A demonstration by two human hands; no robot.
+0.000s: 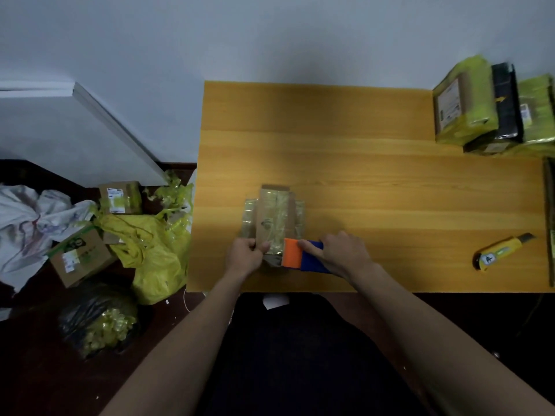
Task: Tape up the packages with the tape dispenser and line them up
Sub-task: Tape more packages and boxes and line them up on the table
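A small brown cardboard package point(274, 216) wrapped in clear yellowish tape stands on the wooden table point(360, 175), near its front edge. My left hand point(247, 255) grips the package's near left corner. My right hand point(339, 250) holds the tape dispenser point(303, 255), blue with an orange front plate, which is pressed against the package's near end. At the back right several taped packages point(492, 106) stand side by side, in yellow-green and black wrapping.
A yellow utility knife point(503, 250) lies on the table's right side. A long dark strip point(549, 220) lies along the right edge. Left of the table, on the floor, are cardboard boxes point(79, 256), yellow bags point(150, 253) and a black bag point(96, 319).
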